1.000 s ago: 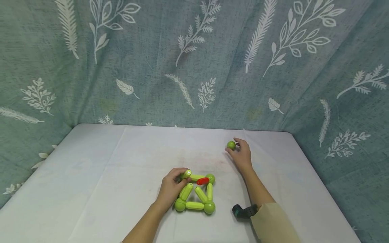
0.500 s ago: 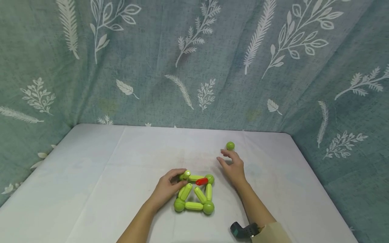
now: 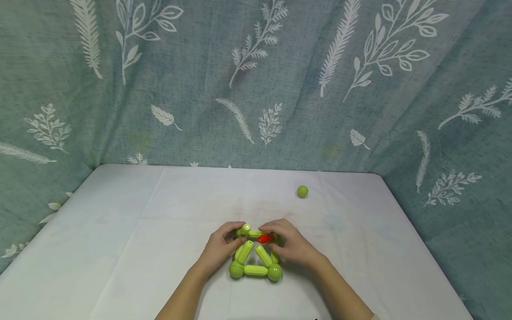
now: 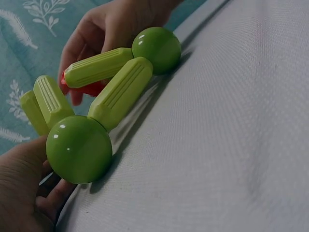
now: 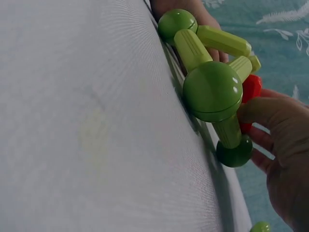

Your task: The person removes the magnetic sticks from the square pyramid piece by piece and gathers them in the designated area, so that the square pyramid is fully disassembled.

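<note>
A square frame of yellow-green building rods (image 3: 256,270) and green balls (image 3: 274,272) lies on the table, with several rods slanting up from its corners. My left hand (image 3: 218,246) grips the frame's far left corner, fingers and thumb around a ball mostly hidden there. At the far right corner, my right hand (image 3: 294,244) holds a red rod (image 3: 266,238) between thumb and fingers, covering most of the ball there. In the right wrist view, the thumb crosses in front of the red rod (image 5: 252,89). The left wrist view shows a near corner ball (image 4: 79,150) beside my left hand.
A loose green ball (image 3: 302,191) rests farther back on the white table (image 3: 180,200), right of the frame. Behind the table hangs a blue-green leaf-patterned cloth (image 3: 192,89), which also runs along both sides.
My right hand has let go of the loose green ball at the back and come down to the frame's far right corner, around the red rod. The left hand keeps its grip.
</note>
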`<state>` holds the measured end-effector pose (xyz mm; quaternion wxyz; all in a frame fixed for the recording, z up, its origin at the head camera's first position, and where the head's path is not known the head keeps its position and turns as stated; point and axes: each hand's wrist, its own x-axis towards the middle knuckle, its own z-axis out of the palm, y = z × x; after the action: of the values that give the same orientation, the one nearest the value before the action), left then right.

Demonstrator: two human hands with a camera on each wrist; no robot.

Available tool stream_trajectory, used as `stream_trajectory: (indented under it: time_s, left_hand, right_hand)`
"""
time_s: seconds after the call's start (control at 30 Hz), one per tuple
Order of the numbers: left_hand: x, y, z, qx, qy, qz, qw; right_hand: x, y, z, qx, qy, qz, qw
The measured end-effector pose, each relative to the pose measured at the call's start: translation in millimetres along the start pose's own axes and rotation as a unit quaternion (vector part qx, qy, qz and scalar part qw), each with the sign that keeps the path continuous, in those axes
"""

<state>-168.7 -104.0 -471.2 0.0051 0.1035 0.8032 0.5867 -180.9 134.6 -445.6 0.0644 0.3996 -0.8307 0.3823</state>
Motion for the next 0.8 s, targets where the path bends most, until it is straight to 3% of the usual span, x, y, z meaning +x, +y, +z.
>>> stream_trajectory:
  time_s: [0.23,0.47,0.8]
  left_hand:
    - [1.4,-2.3,-0.2,-0.003,0.000,0.000,1.0000]
    - [-7.1,33.7,-2.3,0.004,-0.007,-0.015,0.9999]
    - [-8.7,37.9,-2.9,0.012,-0.003,-0.018,0.9998]
  right_hand:
    - [0.3,2,3,-0.041,0.042,0.006,0.9982]
    - [-1.0,8,6,-0.016,0.117,0.036,0.9924]
    - [0.2,13,8,0.007,0.128,0.061,0.9899]
